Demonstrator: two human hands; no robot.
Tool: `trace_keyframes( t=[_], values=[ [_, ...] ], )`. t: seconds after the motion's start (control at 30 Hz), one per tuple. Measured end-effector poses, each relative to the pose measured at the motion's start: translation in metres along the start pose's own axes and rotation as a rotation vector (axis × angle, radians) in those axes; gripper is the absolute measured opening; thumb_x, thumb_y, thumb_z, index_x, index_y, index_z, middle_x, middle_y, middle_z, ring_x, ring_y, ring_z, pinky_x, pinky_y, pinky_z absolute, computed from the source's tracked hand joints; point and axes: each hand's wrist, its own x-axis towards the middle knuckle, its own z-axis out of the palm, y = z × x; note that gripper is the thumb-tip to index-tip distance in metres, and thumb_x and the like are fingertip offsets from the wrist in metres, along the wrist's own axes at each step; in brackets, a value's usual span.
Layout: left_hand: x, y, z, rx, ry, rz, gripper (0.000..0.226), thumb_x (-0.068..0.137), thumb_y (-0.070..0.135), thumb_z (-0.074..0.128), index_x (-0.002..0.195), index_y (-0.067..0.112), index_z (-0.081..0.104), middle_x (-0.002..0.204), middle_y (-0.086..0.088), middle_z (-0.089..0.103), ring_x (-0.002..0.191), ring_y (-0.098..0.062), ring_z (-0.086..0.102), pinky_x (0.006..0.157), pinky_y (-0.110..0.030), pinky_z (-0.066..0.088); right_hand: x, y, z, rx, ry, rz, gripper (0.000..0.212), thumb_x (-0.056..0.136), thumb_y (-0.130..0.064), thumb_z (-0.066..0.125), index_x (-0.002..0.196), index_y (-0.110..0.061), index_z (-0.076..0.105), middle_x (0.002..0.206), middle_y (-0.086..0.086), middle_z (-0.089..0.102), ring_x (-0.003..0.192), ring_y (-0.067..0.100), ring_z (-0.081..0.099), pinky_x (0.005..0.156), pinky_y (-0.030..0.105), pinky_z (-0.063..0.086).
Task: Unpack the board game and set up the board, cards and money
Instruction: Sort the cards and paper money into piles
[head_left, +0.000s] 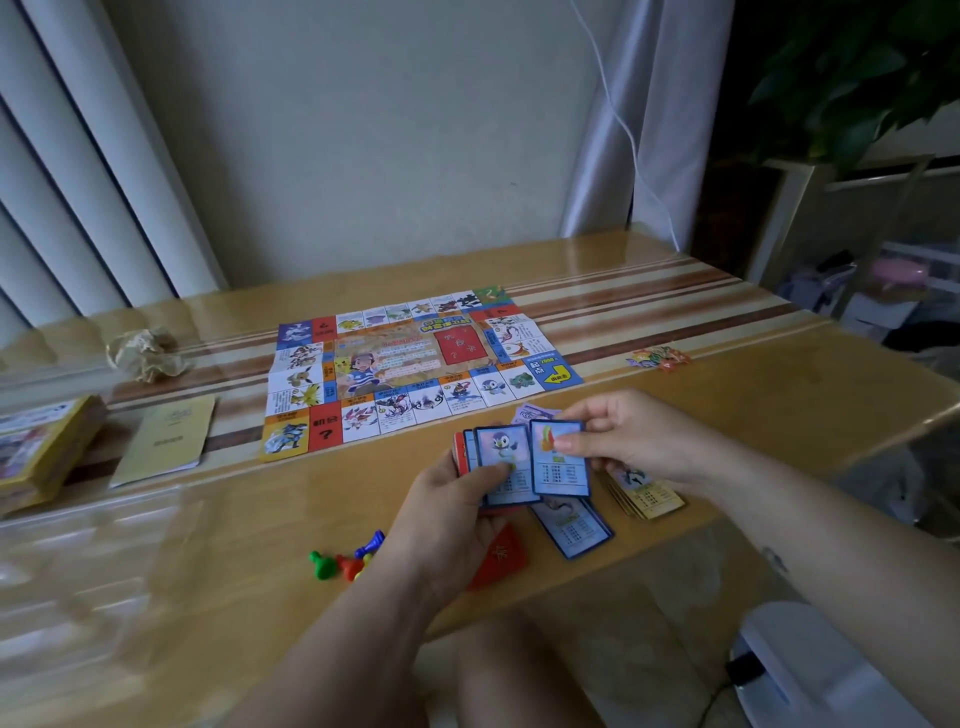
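1. Sitting by the counter's (727, 405) left edge, I see the game box (41, 447) and booklet (163, 439).
2. The board (415, 369) lies unfolded mid-counter.
3. My left grip (447, 504) holds a fanned card stack (501, 447) near the front edge.
4. My right grip (628, 441) pinches one blue card (563, 473) beside it.

White vertical blinds (78, 182) hang at the far left. A thin white cable (618, 115) runs down the far wall beside a sheer curtain (691, 104). A leafy plant (857, 67) fills the far right, and a white appliance (810, 670) sits at the near right.
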Motion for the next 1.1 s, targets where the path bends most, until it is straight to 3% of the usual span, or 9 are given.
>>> trace_keyframes(
  t=[0.1,0.2,0.3,0.37,0.57,0.63,0.77,0.83,1.1],
  values=[
    [0.000,-0.003,0.002,0.043,-0.015,0.013,0.021,0.090,0.000,0.054,0.109,0.007,0.057,0.095,-0.013,0.073,0.092,-0.026,0.070,0.081,-0.036,0.056,0.000,-0.001,0.006,0.055,-0.040,-0.005,0.015,0.083,-0.018,0.070,0.096,-0.021,0.064,0.083,-0.005,0.072,0.061,-0.001,0.061,0.057,0.015,0.048],
    [0.000,-0.006,0.006,0.057,-0.002,0.010,0.023,0.086,0.001,0.058,0.108,0.008,0.059,0.095,-0.012,0.073,0.090,-0.024,0.070,0.077,-0.033,0.057,0.001,0.000,0.011,0.063,-0.030,-0.031,0.014,0.081,-0.019,0.072,0.094,-0.022,0.067,0.091,-0.003,0.074,0.085,0.007,0.069,0.081,0.026,0.056],
    [0.001,-0.005,0.005,0.005,0.009,-0.005,0.015,0.092,0.007,0.054,0.105,0.008,0.061,0.091,-0.011,0.074,0.086,-0.022,0.071,0.073,-0.031,0.058,0.002,0.001,0.012,0.032,-0.001,-0.034,0.013,0.081,-0.020,0.073,0.093,-0.023,0.068,0.091,-0.003,0.074,0.087,0.010,0.070,0.087,0.034,0.055],
    [-0.001,-0.004,0.003,-0.003,0.010,-0.002,0.014,0.095,0.010,0.049,0.103,0.009,0.061,0.087,-0.010,0.074,0.084,-0.020,0.072,0.071,-0.029,0.058,0.003,0.002,0.013,0.055,0.015,-0.026,0.012,0.081,-0.019,0.073,0.092,-0.022,0.068,0.090,-0.002,0.074,0.087,0.011,0.070,0.087,0.037,0.055],
    [0.002,-0.009,-0.002,0.202,0.080,0.089,0.012,0.089,0.013,0.060,0.101,0.015,0.061,0.089,-0.004,0.075,0.090,-0.021,0.070,0.090,-0.042,0.053,0.001,0.001,0.020,0.146,0.022,-0.019,0.020,0.081,-0.016,0.072,0.099,-0.022,0.065,0.095,0.000,0.073,0.088,0.014,0.071,0.084,0.036,0.056],
    [0.003,-0.009,-0.001,0.217,0.100,0.087,0.011,0.088,0.016,0.062,0.100,0.016,0.062,0.088,-0.003,0.075,0.090,-0.021,0.071,0.090,-0.042,0.053,0.001,0.001,0.021,0.122,0.046,-0.023,0.029,0.081,-0.015,0.072,0.109,-0.019,0.062,0.097,-0.001,0.073,0.088,0.013,0.070,0.084,0.036,0.056],
    [-0.001,-0.008,-0.001,0.210,0.072,0.066,0.011,0.094,0.020,0.053,0.098,0.018,0.063,0.083,0.000,0.075,0.085,-0.015,0.071,0.070,-0.026,0.053,0.001,0.002,0.020,0.110,0.089,-0.032,0.036,0.081,-0.015,0.073,0.115,-0.016,0.061,0.095,-0.001,0.074,0.089,0.012,0.070,0.090,0.040,0.054],
    [0.000,-0.009,-0.004,0.302,0.082,0.107,0.010,0.094,0.022,0.054,0.098,0.022,0.063,0.088,0.002,0.075,0.091,-0.016,0.070,0.081,-0.033,0.052,0.000,0.002,0.021,0.130,0.094,-0.029,0.037,0.080,-0.014,0.073,0.116,-0.016,0.061,0.095,0.000,0.074,0.089,0.013,0.070,0.089,0.042,0.054],
    [0.007,-0.010,-0.003,0.309,0.187,0.117,0.011,0.086,0.017,0.066,0.097,0.016,0.065,0.088,-0.003,0.075,0.088,-0.021,0.071,0.090,-0.047,0.052,-0.002,-0.003,0.026,0.101,0.139,-0.078,0.034,0.084,-0.013,0.069,0.116,-0.019,0.057,0.093,-0.003,0.071,0.081,0.007,0.069,0.070,0.023,0.057]
  ],
)
